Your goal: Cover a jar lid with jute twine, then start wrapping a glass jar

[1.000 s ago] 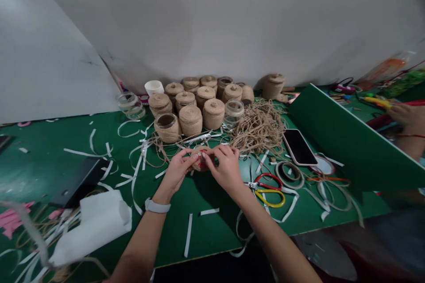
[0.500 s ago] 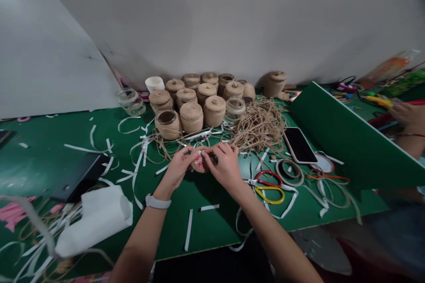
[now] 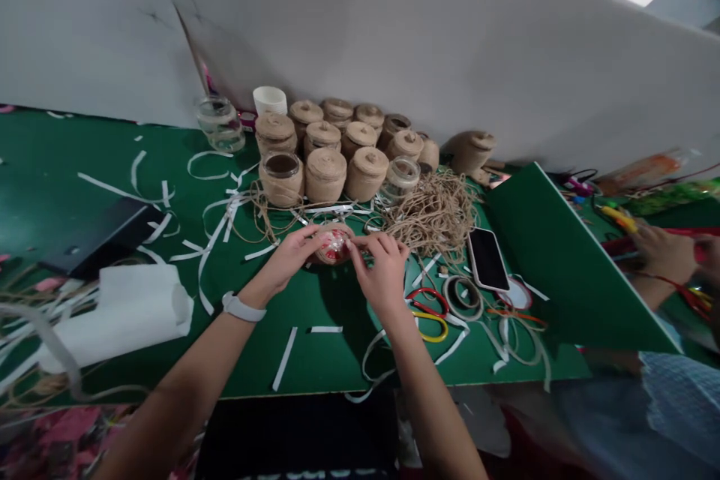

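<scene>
Between my two hands is a round jar lid (image 3: 333,246), with brown twine around its rim and a shiny red and clear face turned up. My left hand (image 3: 292,256) grips its left edge, thumb on the face. At its right edge my right hand (image 3: 380,262) has thumb and forefinger pinched; whether something small is between them I cannot make out. Just beyond stand several twine-wrapped jars (image 3: 326,176), most with lids on. A tangled heap of twine (image 3: 436,214) lies behind my right hand. Scissors (image 3: 430,315) with red and yellow handles are beside my right forearm.
A phone (image 3: 488,259) and a tape roll (image 3: 463,295) lie to the right, before a green board (image 3: 568,262). A co-worker's hands (image 3: 667,251) work beyond it. Left are a white roll (image 3: 121,315), a dark box (image 3: 106,236), paper strips (image 3: 217,240) and a glass jar (image 3: 219,124).
The view has tilted and shifted. The lid's red face is turned more toward me and shows more fully. My right fingers have moved from over its middle to its right edge.
</scene>
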A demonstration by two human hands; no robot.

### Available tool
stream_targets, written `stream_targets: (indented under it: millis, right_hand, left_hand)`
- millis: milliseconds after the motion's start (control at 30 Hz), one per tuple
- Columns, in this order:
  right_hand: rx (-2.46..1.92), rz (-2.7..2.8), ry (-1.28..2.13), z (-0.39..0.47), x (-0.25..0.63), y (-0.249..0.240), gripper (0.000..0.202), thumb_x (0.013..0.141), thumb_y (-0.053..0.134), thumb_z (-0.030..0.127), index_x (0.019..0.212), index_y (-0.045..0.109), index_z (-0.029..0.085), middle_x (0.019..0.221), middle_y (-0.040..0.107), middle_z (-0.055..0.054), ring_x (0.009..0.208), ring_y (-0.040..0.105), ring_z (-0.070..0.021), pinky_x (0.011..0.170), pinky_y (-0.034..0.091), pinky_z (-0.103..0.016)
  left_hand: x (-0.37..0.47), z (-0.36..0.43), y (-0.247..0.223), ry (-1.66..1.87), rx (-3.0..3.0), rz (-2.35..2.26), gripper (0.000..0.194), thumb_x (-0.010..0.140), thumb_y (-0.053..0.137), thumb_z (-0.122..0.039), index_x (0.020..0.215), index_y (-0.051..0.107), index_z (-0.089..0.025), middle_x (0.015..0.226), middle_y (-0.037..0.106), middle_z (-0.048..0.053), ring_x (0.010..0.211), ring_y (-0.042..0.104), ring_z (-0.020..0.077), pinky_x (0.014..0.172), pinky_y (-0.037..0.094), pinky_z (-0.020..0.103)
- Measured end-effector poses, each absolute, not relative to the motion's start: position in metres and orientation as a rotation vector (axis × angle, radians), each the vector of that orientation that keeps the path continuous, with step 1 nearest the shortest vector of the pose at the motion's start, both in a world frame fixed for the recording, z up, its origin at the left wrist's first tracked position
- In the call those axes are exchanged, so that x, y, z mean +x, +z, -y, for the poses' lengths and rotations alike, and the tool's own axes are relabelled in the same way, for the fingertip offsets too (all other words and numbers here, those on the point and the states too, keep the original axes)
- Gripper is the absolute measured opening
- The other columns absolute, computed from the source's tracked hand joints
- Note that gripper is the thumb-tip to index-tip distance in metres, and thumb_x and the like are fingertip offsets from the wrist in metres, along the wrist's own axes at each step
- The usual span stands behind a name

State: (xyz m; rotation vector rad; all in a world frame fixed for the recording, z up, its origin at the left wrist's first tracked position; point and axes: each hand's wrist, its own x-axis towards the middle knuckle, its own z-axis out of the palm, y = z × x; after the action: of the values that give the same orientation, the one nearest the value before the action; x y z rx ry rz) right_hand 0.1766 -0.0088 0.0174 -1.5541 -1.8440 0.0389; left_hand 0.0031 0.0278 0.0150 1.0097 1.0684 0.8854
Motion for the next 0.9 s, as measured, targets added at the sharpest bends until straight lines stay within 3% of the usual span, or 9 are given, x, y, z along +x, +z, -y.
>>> stream_targets:
  millis: [133, 333, 900]
  right_hand:
    - [-1.521, 1.778, 0.069, 0.013, 0.176, 0.019, 0.009, 0.092, 0.059, 0.029, 0.091, 0.066, 0.023, 0.089, 0.069, 0.000, 0.089, 0.059, -0.0172, 0.086, 0.029, -0.034]
    - [-1.562, 1.753, 0.094, 0.016, 0.172, 0.017, 0.012, 0.093, 0.056, 0.030, 0.090, 0.065, 0.022, 0.089, 0.070, -0.001, 0.088, 0.060, -0.0171, 0.083, 0.029, -0.034]
    - [-1.623, 1.773, 0.169, 0.013, 0.162, 0.019, 0.011, 0.093, 0.058, 0.029, 0.094, 0.068, 0.024, 0.092, 0.068, -0.001, 0.090, 0.060, -0.0168, 0.082, 0.029, -0.035]
  left_hand:
    - [0.009, -0.021, 0.024, 0.862, 0.917, -0.938, 0.047, 0.075, 0.075, -0.041, 0.115, 0.066, -0.018, 0.113, 0.071, 0.009, 0.089, 0.067, 0.0199, 0.074, 0.054, 0.028]
    - [0.010, -0.022, 0.020, 0.860, 0.816, -0.907, 0.039, 0.071, 0.079, -0.038, 0.101, 0.063, -0.017, 0.090, 0.073, 0.004, 0.074, 0.069, 0.0166, 0.066, 0.057, 0.027]
    - [0.012, -0.024, 0.017, 0.874, 0.895, -0.989, 0.034, 0.071, 0.078, -0.039, 0.096, 0.069, -0.018, 0.091, 0.074, 0.004, 0.079, 0.067, 0.0178, 0.067, 0.053, 0.025]
